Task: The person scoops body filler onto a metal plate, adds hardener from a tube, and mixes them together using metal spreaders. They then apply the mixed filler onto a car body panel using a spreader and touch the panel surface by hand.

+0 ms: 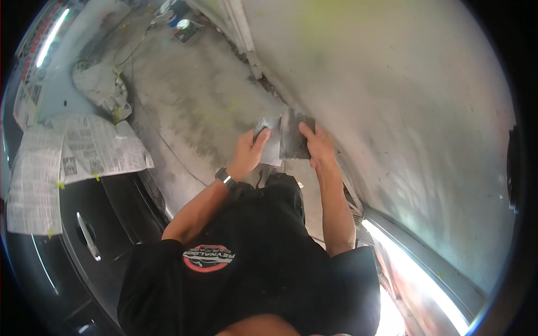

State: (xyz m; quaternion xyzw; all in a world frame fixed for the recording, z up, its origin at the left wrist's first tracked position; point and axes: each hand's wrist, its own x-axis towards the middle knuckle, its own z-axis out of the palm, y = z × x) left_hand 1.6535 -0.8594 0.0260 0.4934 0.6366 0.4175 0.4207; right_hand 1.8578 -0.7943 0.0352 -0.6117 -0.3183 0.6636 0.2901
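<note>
My left hand point(251, 150), with a watch point(226, 178) on its wrist, is closed on a light grey flat sheet point(273, 134), thumb on top. A dark patch shows by that thumb. My right hand point(320, 147) grips a dark grey, worn-looking sheet point(292, 137) that resembles sandpaper, its thumb pressed over the upper face. The two pieces meet edge to edge in front of my body; whether they are joined I cannot tell. Both hands are held above the concrete floor, apart from the wall.
On the left stands a dark car with a door handle point(88, 237), partly covered by taped newspaper point(103, 147). A pale wall point(403, 106) rises close on the right. Small items, including a blue container point(171, 18), lie on the far floor point(185, 73). A bright light strip point(417, 277) runs at lower right.
</note>
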